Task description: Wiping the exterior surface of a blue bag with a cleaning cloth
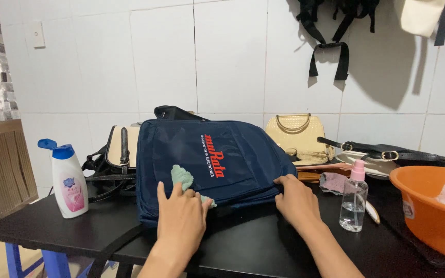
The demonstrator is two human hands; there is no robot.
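Head view: we pressed a green cloth onto the navy bag with left hand fingers closed on it; right hand fingers lay spread flat on the bag.

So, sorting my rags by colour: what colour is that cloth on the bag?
Light green cloth, seen in the head view.
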